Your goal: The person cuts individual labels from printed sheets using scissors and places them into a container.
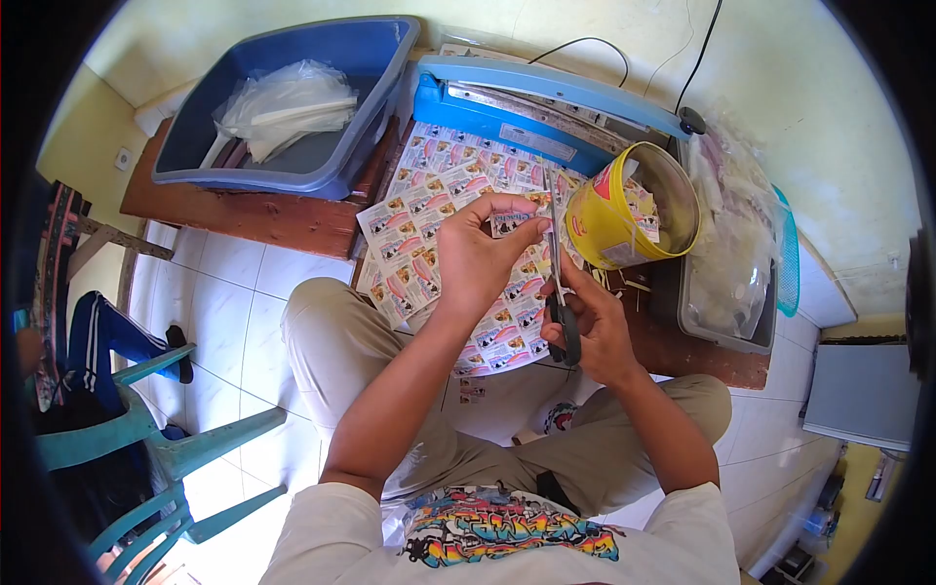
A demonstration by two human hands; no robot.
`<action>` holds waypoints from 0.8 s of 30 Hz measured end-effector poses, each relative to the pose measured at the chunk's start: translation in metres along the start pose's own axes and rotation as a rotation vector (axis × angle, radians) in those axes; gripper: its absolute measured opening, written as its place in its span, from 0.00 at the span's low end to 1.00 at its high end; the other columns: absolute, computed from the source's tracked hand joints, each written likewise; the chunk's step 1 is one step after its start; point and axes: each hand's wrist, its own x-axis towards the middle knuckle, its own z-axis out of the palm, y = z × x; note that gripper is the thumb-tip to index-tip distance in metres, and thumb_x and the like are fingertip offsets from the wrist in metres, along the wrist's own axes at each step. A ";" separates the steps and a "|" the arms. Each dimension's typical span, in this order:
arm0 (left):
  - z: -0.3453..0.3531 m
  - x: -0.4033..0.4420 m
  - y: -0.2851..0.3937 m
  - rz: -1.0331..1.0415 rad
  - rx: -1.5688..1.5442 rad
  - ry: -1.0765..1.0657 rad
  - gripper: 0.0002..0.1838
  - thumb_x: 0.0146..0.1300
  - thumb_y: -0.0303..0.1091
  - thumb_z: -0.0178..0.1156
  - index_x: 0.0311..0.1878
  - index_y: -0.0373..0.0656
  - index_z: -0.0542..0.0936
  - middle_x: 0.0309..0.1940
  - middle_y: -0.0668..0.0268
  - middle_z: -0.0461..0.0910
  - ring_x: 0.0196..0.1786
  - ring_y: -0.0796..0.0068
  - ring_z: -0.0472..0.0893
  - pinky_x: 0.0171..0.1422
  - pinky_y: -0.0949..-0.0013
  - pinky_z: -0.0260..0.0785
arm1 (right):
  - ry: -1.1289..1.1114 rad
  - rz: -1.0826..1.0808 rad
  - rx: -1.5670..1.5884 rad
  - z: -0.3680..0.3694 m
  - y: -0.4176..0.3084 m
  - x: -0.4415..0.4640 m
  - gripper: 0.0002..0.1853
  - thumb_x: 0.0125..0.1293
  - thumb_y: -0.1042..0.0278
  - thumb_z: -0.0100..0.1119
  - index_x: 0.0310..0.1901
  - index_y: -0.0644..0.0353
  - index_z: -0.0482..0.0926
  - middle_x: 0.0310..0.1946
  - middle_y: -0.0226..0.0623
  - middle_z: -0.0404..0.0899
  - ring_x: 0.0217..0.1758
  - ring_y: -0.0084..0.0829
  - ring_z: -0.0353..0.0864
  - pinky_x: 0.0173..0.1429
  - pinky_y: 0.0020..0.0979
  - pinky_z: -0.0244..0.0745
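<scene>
Near the middle of the frame, a small printed label (508,224), pinched between thumb and fingers of the left hand (476,249). Just right of it, black-handled scissors (557,273), gripped by the handles in the right hand (599,327), blades pointing up the frame; contact between blades and label hard to tell. Beneath, overlapping printed label sheets (408,258). Right of the blades, a tilted yellow bucket (591,222) with paper pieces inside. At upper centre, a blue impulse sealer (478,119). At upper left, a blue plastic tub (378,129) holding clear plastic bags (288,102), on a reddish-brown bench (263,220). Right of the bucket, a grey tray (726,338) heaped with clear plastic. At lower left, a green chair (219,442).
</scene>
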 end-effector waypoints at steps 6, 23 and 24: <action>0.001 -0.002 0.001 0.003 0.058 -0.015 0.13 0.60 0.24 0.78 0.46 0.33 0.87 0.38 0.62 0.89 0.38 0.80 0.86 0.44 0.76 0.80 | 0.020 0.009 0.003 -0.002 -0.002 0.000 0.52 0.59 0.75 0.80 0.82 0.62 0.57 0.62 0.41 0.73 0.54 0.24 0.80 0.55 0.27 0.84; 0.004 -0.002 -0.004 0.042 -0.022 0.027 0.11 0.58 0.28 0.79 0.42 0.37 0.89 0.25 0.72 0.83 0.26 0.91 0.71 0.28 0.79 0.61 | 0.015 0.000 0.009 -0.001 0.001 0.000 0.51 0.61 0.78 0.77 0.83 0.60 0.56 0.62 0.39 0.73 0.53 0.23 0.80 0.56 0.25 0.83; 0.005 -0.002 -0.006 0.042 -0.022 0.027 0.11 0.58 0.28 0.79 0.42 0.37 0.89 0.25 0.72 0.83 0.26 0.91 0.71 0.28 0.79 0.61 | 0.019 0.015 0.026 -0.001 0.002 0.000 0.51 0.61 0.78 0.77 0.83 0.60 0.56 0.62 0.39 0.73 0.54 0.23 0.80 0.57 0.25 0.83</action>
